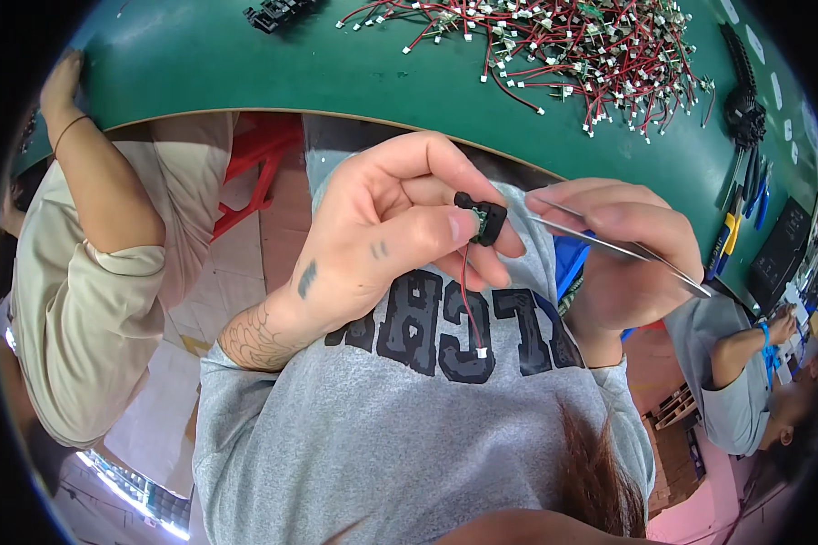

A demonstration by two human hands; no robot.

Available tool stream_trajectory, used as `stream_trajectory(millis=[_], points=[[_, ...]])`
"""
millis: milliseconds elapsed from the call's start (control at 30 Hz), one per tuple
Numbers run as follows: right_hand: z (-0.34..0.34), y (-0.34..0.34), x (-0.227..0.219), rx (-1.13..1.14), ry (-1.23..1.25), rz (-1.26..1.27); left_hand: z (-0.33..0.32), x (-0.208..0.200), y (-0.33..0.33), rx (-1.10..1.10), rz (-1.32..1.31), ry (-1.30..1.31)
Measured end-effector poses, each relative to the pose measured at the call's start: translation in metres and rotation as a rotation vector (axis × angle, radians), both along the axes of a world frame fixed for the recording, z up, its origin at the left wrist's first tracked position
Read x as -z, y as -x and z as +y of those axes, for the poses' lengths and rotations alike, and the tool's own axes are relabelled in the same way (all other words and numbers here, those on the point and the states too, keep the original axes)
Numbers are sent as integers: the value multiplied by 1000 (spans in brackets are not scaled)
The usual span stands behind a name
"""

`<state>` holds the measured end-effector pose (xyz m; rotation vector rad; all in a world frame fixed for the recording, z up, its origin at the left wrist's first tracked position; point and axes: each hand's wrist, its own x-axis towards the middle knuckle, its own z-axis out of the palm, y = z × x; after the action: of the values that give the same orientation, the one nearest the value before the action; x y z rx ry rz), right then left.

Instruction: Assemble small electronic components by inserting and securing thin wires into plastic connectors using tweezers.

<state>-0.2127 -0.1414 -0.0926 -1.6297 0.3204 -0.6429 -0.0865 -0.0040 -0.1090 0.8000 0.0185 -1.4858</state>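
My left hand (pixel 386 218) pinches a small black plastic housing (pixel 492 223) between thumb and fingers, above my lap near the table edge. A bit of green circuit board shows inside the housing. From it a thin red and dark wire (pixel 466 295) hangs down and ends in a white connector (pixel 482 352). Just to the right, my right hand (pixel 632 236) is closed on a pair of metal tweezers (pixel 632 250). One end of the tweezers points at the housing, a little apart from it; the other reaches past my hand to the lower right.
A heap of red wires with white connectors and small boards (pixel 600 54) covers the green table's (pixel 245 68) far right. Pliers with yellow and blue handles (pixel 725 241) lie at the right edge. Black parts (pixel 282 13) sit at the back. Co-workers' arms (pixel 109 173) are on both sides.
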Motion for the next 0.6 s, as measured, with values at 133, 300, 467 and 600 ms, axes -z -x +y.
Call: stream_trajectory(millis=[133,300,467,600], points=[[0,-4,-3,-111,93,87,6,1,-8,4,0,1],[8,-14,-3,-148,30,99,12,0,-21,28,-136,22],[13,-23,3,-157,35,16,14,-4,-25,0,-259,11],[13,-22,1,-155,104,11,15,-7,-23,-4,-328,11]])
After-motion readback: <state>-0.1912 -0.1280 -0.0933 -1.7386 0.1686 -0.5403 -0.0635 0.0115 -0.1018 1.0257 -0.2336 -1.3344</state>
